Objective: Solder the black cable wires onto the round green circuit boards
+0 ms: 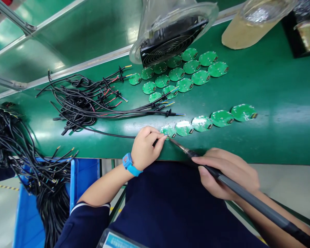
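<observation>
My left hand (147, 144) pinches the end of a black cable (108, 133) against a green circuit board (167, 130) near the bench's front edge. The cable trails off to the left. In my right hand (227, 172) is a soldering iron (217, 174), held like a pen. Its tip meets or nearly meets that board, right beside my left fingertips; the exact contact is too small to tell. Several more round green boards (202, 123) run in a row up to the right. My left fingers partly hide the cable's end.
Several rows of green boards (184, 85) lie behind, under a fan (173, 43) in a clear plastic hood. Black cables (85, 100) with bared coloured wires are heaped at left. More cables hang over a blue bin (84, 175). A beige container (244, 31) stands back right.
</observation>
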`<action>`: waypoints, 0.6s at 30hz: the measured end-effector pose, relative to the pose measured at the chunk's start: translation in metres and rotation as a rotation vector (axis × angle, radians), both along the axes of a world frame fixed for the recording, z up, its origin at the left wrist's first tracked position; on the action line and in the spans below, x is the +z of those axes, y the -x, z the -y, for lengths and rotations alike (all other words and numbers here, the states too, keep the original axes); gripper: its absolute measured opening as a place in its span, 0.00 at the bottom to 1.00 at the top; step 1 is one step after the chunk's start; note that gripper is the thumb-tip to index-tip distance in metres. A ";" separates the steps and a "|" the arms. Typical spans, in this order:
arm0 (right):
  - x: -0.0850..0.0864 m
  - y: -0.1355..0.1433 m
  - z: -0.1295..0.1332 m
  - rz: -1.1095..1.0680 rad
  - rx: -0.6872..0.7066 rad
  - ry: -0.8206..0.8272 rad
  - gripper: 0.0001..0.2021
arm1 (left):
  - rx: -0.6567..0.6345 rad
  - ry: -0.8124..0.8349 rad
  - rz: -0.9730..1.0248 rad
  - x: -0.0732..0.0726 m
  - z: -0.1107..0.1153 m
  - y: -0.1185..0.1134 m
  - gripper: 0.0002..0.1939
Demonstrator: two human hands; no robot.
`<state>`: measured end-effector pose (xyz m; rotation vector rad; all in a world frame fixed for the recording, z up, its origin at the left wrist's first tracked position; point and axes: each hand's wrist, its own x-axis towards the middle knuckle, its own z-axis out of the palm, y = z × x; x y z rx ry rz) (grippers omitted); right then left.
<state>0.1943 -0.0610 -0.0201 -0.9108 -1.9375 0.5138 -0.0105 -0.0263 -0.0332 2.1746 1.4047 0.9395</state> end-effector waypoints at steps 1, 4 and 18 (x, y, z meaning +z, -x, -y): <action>0.001 -0.001 0.001 0.005 0.000 0.001 0.13 | 0.003 0.002 -0.003 0.000 0.000 0.000 0.04; 0.004 -0.003 0.002 0.000 -0.042 0.007 0.13 | 0.008 0.005 -0.006 -0.001 0.000 0.000 0.04; 0.001 0.009 0.001 0.083 -0.054 -0.056 0.13 | 0.048 0.022 0.023 0.000 0.001 -0.003 0.05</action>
